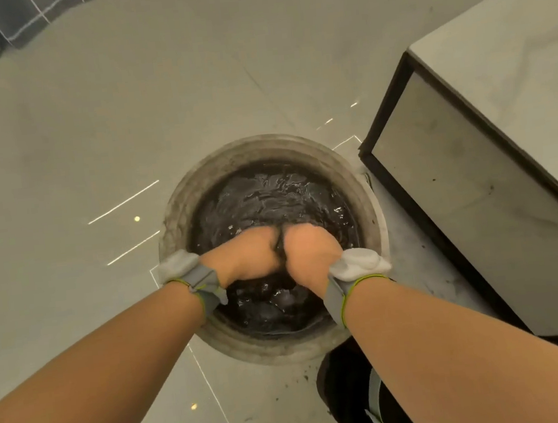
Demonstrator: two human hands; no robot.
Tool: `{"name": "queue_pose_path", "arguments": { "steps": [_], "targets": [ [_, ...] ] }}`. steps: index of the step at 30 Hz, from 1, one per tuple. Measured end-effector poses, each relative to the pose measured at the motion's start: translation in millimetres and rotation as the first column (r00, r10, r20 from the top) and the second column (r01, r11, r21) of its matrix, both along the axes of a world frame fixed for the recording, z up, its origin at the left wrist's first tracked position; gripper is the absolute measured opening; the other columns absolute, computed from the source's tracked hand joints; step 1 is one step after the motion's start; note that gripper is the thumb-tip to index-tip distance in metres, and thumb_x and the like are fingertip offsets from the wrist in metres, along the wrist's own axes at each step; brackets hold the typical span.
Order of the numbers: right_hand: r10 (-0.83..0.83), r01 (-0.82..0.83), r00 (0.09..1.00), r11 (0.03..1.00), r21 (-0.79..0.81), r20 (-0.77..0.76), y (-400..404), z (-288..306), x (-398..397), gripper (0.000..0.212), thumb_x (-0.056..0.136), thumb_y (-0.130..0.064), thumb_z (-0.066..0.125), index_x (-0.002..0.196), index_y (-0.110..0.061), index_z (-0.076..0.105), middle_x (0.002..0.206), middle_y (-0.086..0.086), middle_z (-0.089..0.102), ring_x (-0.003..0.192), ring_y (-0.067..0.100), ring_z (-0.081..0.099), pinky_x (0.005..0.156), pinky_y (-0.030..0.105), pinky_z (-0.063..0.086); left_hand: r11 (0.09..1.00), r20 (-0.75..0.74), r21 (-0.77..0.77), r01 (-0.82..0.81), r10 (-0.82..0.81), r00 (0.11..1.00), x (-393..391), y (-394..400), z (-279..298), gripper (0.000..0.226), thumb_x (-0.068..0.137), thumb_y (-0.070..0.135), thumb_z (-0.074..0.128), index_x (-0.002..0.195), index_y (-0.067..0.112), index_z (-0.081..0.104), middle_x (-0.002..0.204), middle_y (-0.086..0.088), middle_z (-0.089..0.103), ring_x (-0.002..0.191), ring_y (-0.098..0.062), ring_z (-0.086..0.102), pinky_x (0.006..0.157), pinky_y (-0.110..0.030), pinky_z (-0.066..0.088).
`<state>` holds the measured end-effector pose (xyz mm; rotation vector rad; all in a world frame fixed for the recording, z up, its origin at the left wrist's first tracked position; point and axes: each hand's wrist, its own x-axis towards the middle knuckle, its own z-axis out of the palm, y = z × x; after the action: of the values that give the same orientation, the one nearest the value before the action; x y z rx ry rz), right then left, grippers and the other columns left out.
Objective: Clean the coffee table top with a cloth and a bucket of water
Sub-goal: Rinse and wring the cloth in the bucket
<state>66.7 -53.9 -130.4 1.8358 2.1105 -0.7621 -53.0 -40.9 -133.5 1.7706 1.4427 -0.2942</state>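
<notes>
both my hands are down in the bucket [251,352], over the dark water [269,195]. left hand [244,258] and right hand [309,249] are pressed knuckle to knuckle, fingers curled in, and a dark wad of cloth [279,244] shows in the gap between them. looks like i'm gripping the cloth from both sides, rinsing or wringing it, can't tell which. most of the cloth is hidden under my hands and the water, so its size and how wet it is stay unclear. water surface is rippled and looks dirty or just dark, hard to say.

bucket sits on the tiled floor [72,129], just beside the corner of the counter [512,49], which is the coffee table here. pale top, dark frame edge. only a corner of the top is in view, no obvious wet streaks on that part, so i can't judge if any wiping is done.

progress guess: cloth prep stage. cloth is in the water, not on the counter. left to do: squeeze it out, lift it over, wipe the top, likely rinse again. some dark specks on the floor near the bucket and my dark shoe [345,397]. grey wrist straps on both arms. a grey fabric edge [20,21] at top left, well apart.
</notes>
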Motion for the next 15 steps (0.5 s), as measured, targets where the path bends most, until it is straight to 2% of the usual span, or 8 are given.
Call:
{"name": "queue_pose_path", "arguments": {
  "steps": [1,3,6,7,9,11,13,15],
  "targets": [
    [0.024,-0.024,0.994,1.0,0.003,-0.102,2.5,-0.2,1.9,0.005,0.092,-0.007,0.052,0.089,-0.01,0.054,0.09,0.015,0.063,0.076,0.033,0.059,0.058,0.032,0.04,0.999,0.046,0.033,-0.034,0.032,0.998,-2.2,3.0,2.3,0.026,0.084,0.014,0.062,0.109,0.016,0.062,0.106,0.0,0.066,0.101,-0.018,0.062,0.086,-0.026,0.045],
    [0.0,0.001,0.988,1.0,0.003,-0.155,8.7,4.2,5.3,0.006,0.093,-0.006,0.05,0.097,-0.008,0.054,0.101,0.017,0.064,0.093,0.037,0.064,0.068,0.035,0.044,0.994,0.087,0.062,-0.095,0.089,0.992,-3.2,7.8,7.1,0.026,0.084,0.008,0.057,0.109,0.017,0.059,0.113,-0.004,0.067,0.106,-0.022,0.062,0.09,-0.029,0.047],
    [0.022,-0.028,0.993,0.998,-0.048,-0.113,11.8,19.3,6.3,0.022,0.095,-0.008,0.053,0.116,-0.007,0.058,0.118,0.013,0.064,0.107,0.033,0.063,0.077,0.033,0.044,0.994,0.014,0.11,-0.024,0.023,1.0,-4.9,11.0,8.9,0.032,0.084,0.005,0.051,0.112,0.015,0.061,0.114,-0.008,0.067,0.105,-0.027,0.062,0.085,-0.031,0.048],
    [0.048,-0.051,0.995,0.998,-0.042,-0.088,9.5,19.1,8.0,0.018,0.096,-0.009,0.052,0.112,-0.009,0.059,0.118,0.013,0.065,0.107,0.032,0.064,0.078,0.034,0.045,0.989,-0.025,0.14,0.039,-0.036,0.999,-5.2,10.6,7.4,0.029,0.083,0.008,0.051,0.109,0.016,0.061,0.112,-0.008,0.068,0.103,-0.028,0.063,0.082,-0.032,0.049],
    [0.106,-0.105,0.994,0.993,0.059,-0.025,1.6,22.8,12.9,0.007,0.097,-0.01,0.048,0.095,-0.011,0.055,0.108,0.013,0.067,0.099,0.033,0.066,0.071,0.035,0.044,0.962,-0.134,0.2,0.186,-0.161,0.978,-5.3,10.2,7.0,0.022,0.083,0.019,0.053,0.103,0.018,0.061,0.103,-0.008,0.07,0.095,-0.031,0.065,0.073,-0.033,0.049],
    [0.111,-0.11,0.994,0.989,0.104,-0.011,-5.5,23.8,12.8,0.009,0.097,-0.012,0.048,0.088,-0.012,0.05,0.1,0.012,0.067,0.094,0.032,0.066,0.067,0.034,0.043,0.915,-0.257,0.256,0.312,-0.246,0.934,-5.0,10.7,8.0,0.023,0.084,0.029,0.054,0.104,0.021,0.062,0.097,-0.004,0.07,0.088,-0.029,0.065,0.064,-0.031,0.043],
    [0.079,-0.078,0.997,0.996,0.049,-0.021,-8.1,26.1,12.2,0.012,0.094,-0.018,0.05,0.084,-0.012,0.052,0.09,0.011,0.064,0.09,0.032,0.066,0.066,0.033,0.043,0.863,-0.322,0.299,0.408,-0.311,0.894,-3.2,9.5,10.5,0.027,0.086,0.031,0.053,0.109,0.023,0.062,0.096,-0.002,0.07,0.082,-0.026,0.064,0.062,-0.03,0.038],
    [0.045,-0.049,0.998,0.996,-0.074,-0.047,-3.8,27.8,14.3,0.012,0.091,-0.023,0.051,0.086,-0.013,0.057,0.085,0.01,0.06,0.091,0.032,0.066,0.068,0.034,0.045,0.792,-0.373,0.35,0.501,-0.372,0.85,-1.6,6.1,11.7,0.028,0.09,0.029,0.051,0.116,0.021,0.058,0.094,-0.004,0.069,0.079,-0.028,0.064,0.059,-0.031,0.035]
  ]
}}
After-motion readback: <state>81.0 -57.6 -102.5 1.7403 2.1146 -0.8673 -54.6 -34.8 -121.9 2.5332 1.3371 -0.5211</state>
